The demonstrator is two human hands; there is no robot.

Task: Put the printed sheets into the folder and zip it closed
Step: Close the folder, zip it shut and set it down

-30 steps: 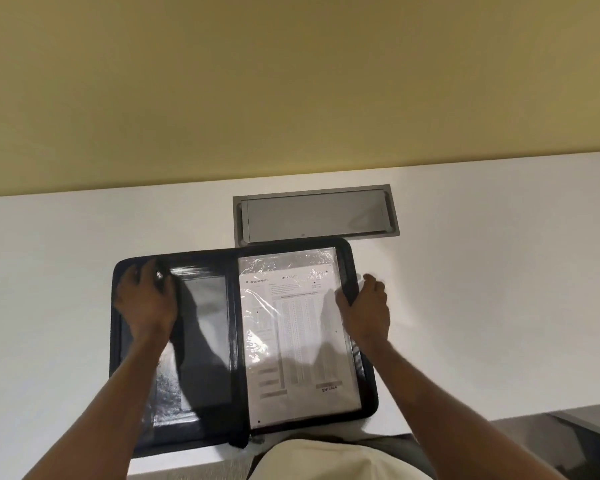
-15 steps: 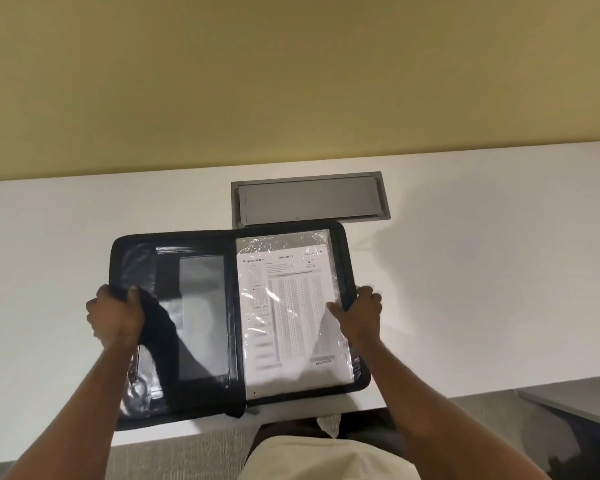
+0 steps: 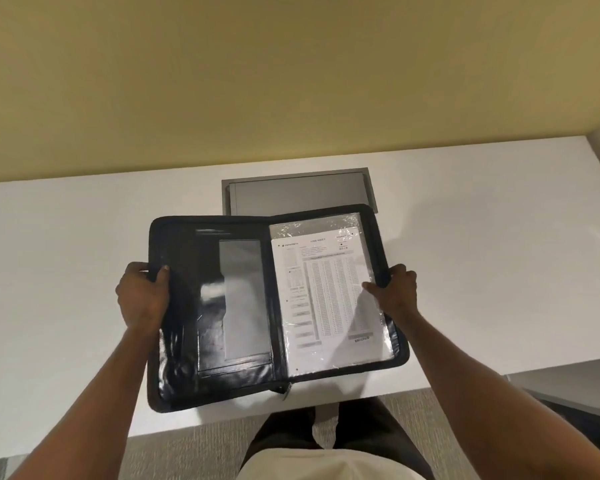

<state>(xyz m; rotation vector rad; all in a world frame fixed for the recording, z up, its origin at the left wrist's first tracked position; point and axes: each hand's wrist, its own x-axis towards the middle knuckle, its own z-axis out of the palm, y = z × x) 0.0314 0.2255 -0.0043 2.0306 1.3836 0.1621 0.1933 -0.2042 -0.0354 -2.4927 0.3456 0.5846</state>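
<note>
Gripping open black zip folder (image 3: 222,306) by both side edges, left hand (image 3: 142,299) and right hand (image 3: 394,292), white printed sheets (image 3: 329,296) already inside; folding halves shut, then zipping.

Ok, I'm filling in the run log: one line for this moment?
folder: open, unzipped | printed sheets: inside, right half | left hand: grips left edge | right hand: grips right edge

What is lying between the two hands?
In the head view, the open folder spans from the left hand to the right hand, with the printed sheets in its right half.
</note>
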